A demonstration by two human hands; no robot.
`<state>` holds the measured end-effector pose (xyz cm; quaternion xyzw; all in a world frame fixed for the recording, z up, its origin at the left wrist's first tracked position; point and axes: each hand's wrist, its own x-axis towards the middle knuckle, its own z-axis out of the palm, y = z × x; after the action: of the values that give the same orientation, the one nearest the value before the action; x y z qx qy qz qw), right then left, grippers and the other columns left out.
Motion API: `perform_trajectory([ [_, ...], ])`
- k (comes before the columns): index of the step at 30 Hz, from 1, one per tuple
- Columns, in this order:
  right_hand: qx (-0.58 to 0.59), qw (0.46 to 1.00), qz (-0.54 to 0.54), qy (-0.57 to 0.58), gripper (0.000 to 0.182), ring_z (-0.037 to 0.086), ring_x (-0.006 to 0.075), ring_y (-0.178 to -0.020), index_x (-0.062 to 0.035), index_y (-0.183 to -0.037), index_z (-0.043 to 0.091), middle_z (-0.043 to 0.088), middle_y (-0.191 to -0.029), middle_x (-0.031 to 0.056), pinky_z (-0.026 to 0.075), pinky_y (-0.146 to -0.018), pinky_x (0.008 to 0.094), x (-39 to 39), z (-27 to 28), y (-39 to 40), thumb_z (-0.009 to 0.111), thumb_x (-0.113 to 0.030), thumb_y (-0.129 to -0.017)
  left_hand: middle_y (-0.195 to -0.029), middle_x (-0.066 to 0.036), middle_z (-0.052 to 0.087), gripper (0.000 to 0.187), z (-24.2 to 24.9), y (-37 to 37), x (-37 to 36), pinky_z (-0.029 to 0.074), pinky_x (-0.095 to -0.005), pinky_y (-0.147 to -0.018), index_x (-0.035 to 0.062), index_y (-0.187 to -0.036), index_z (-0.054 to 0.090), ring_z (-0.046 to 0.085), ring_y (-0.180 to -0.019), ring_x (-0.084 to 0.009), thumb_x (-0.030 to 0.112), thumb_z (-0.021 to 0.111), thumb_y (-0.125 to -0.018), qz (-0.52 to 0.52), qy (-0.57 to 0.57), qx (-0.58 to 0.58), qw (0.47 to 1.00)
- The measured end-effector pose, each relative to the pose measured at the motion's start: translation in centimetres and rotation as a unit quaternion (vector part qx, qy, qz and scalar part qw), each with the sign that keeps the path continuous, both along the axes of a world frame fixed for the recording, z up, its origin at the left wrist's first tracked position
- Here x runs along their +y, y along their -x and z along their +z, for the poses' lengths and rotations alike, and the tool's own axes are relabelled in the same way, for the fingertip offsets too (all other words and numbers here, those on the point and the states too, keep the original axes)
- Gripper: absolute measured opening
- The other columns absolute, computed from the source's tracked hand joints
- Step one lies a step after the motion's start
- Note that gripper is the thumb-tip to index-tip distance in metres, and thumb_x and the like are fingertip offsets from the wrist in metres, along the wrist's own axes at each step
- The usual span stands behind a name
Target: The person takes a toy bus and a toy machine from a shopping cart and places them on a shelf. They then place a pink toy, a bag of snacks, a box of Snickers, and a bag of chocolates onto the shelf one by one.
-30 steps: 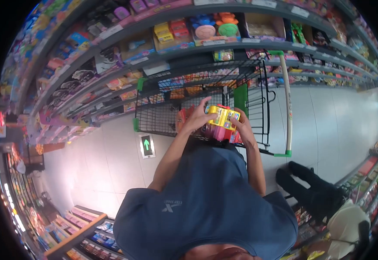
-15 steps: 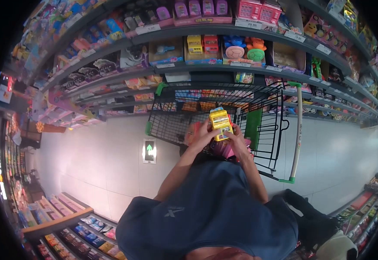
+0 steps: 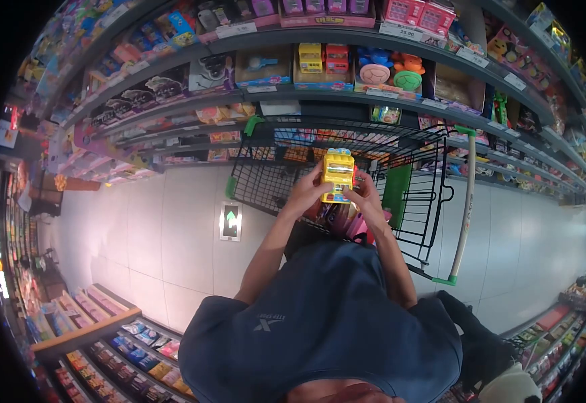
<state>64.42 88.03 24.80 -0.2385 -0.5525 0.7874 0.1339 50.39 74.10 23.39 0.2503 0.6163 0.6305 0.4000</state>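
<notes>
A yellow toy package [image 3: 338, 176] with a small blue top stands upright between my two hands, above the shopping cart [image 3: 274, 191]. My left hand [image 3: 308, 193] grips its left side, the thumb on the lower front. On the other side my right hand [image 3: 365, 199] is closed round it, thumb near the bottom edge. Something red shows behind the package at its right. Below my hands lies a pink item [image 3: 358, 227], partly covered by my right forearm and shirt.
Store shelves [image 3: 276, 93] with toy boxes run behind the cart. The cart's pale handle [image 3: 465, 208] is at the right. A floor sign [image 3: 230, 221] with a green arrow lies left of the cart. Someone in dark clothing [image 3: 471, 329] is at the lower right.
Both hands have moved up and slightly left with the yellow package, which now stands straighter. The shelves, cart and floor sign have shifted a little in view.
</notes>
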Motion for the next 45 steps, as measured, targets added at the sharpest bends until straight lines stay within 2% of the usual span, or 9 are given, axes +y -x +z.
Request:
perform_trajectory([
  [6, 0.004, 0.999, 0.03, -0.029, 0.062, 0.061, 0.0182, -0.099, -0.0016, -0.137, 0.034, 0.06, -0.113, 0.014, 0.051, -0.084, 0.0303, 1.0, 0.1, 1.2, 0.068, -0.002, -0.084, -0.119, -0.017, 0.061, 0.083, 1.6, 0.8, 0.4, 0.045, -0.0299, -0.093, -0.0002, -0.149, 0.022, 0.059, -0.108, -0.0177, 0.009, 0.067, -0.079, 0.027, -0.043, -0.052, 0.997],
  [14, 0.033, 0.994, 0.065, -0.083, 0.08, 0.058, 0.019, -0.107, -0.0052, -0.147, 0.023, 0.053, -0.125, 0.0123, 0.049, -0.09, 0.0308, 2.8, 2.6, 5.5, 0.067, 0.005, -0.081, -0.127, -0.015, 0.055, 0.072, 2.8, 5.3, 1.5, 0.041, -0.0323, -0.101, -0.0013, -0.144, 0.028, 0.053, -0.119, -0.02, 0.003, 0.066, -0.083, -0.02, -0.041, 0.089, 0.995],
  [20, 0.044, 0.985, 0.058, -0.155, 0.058, 0.059, 0.0157, -0.107, -0.0026, -0.133, 0.043, 0.061, -0.116, 0.0076, 0.049, -0.091, 0.0297, 6.3, 2.4, 13.5, 0.068, 0.002, -0.081, -0.132, -0.015, 0.054, 0.064, 3.6, 12.4, 4.1, 0.04, -0.0345, -0.103, -0.0018, -0.142, 0.034, 0.051, -0.124, -0.0216, 0.006, 0.065, -0.086, -0.008, -0.083, 0.12, 0.989],
  [22, 0.0, 0.954, 0.04, -0.297, 0.055, 0.061, 0.0157, -0.102, -0.0013, -0.127, 0.047, 0.063, -0.111, 0.0089, 0.05, -0.087, 0.0309, 7.6, 2.7, 16.6, 0.071, -0.001, -0.078, -0.133, -0.016, 0.054, 0.062, 3.8, 15.1, 5.2, 0.041, -0.0354, -0.102, -0.001, -0.142, 0.035, 0.051, -0.124, -0.0228, 0.006, 0.063, -0.087, -0.002, -0.063, 0.17, 0.983],
  [24, 0.008, 0.948, 0.02, -0.317, 0.052, 0.065, 0.0207, -0.1, -0.0007, -0.123, 0.049, 0.066, -0.104, 0.0125, 0.051, -0.083, 0.0329, 8.1, 3.4, 20.2, 0.072, -0.002, -0.076, -0.133, -0.019, 0.054, 0.059, 3.8, 17.9, 6.4, 0.043, -0.0366, -0.1, 0.0022, -0.14, 0.038, 0.053, -0.124, -0.0313, 0.011, 0.062, -0.087, 0.05, -0.028, 0.298, 0.953],
  [27, -0.053, 0.896, -0.038, -0.439, 0.045, 0.064, 0.0348, -0.103, -0.0012, -0.118, 0.05, 0.066, -0.105, 0.0181, 0.051, -0.081, 0.0382, 8.3, 5.4, 24.9, 0.072, -0.005, -0.078, -0.131, -0.02, 0.054, 0.056, 4.4, 21.8, 8.5, 0.046, -0.0397, -0.096, 0.0068, -0.139, 0.041, 0.052, -0.123, -0.0354, 0.006, 0.062, -0.087, 0.086, -0.039, 0.334, 0.938],
  [34, -0.049, 0.863, -0.093, -0.494, 0.04, 0.064, 0.037, -0.099, -0.0001, -0.114, 0.049, 0.065, -0.104, 0.0202, 0.05, -0.081, 0.0421, 11.6, 4.0, 31.3, 0.071, -0.005, -0.081, -0.124, -0.018, 0.053, 0.049, 3.6, 27.8, 13.1, 0.047, -0.0378, -0.092, 0.007, -0.134, 0.045, 0.059, -0.11, -0.0336, 0.0, 0.06, -0.087, 0.114, -0.083, 0.356, 0.924],
  [43, -0.099, 0.854, -0.042, -0.509, 0.041, 0.061, 0.0391, -0.104, -0.0001, -0.118, 0.049, 0.065, -0.107, 0.0215, 0.049, -0.083, 0.0448, 13.2, 1.8, 33.5, 0.069, -0.004, -0.082, -0.124, -0.023, 0.055, 0.051, 0.7, 30.4, 14.0, 0.049, -0.0441, -0.087, 0.0064, -0.135, 0.042, 0.058, -0.11, -0.0385, 0.003, 0.059, -0.088, 0.075, 0.011, 0.363, 0.929],
  [45, -0.1, 0.843, -0.042, -0.527, 0.043, 0.06, 0.0402, -0.104, -0.002, -0.119, 0.05, 0.065, -0.108, 0.0216, 0.049, -0.083, 0.0464, 13.8, 1.3, 34.0, 0.068, -0.006, -0.081, -0.125, -0.025, 0.055, 0.059, 1.1, 30.0, 14.2, 0.049, -0.0482, -0.083, 0.0059, -0.14, 0.036, 0.059, -0.107, -0.0411, 0.001, 0.058, -0.086, 0.059, 0.102, 0.349, 0.93],
])
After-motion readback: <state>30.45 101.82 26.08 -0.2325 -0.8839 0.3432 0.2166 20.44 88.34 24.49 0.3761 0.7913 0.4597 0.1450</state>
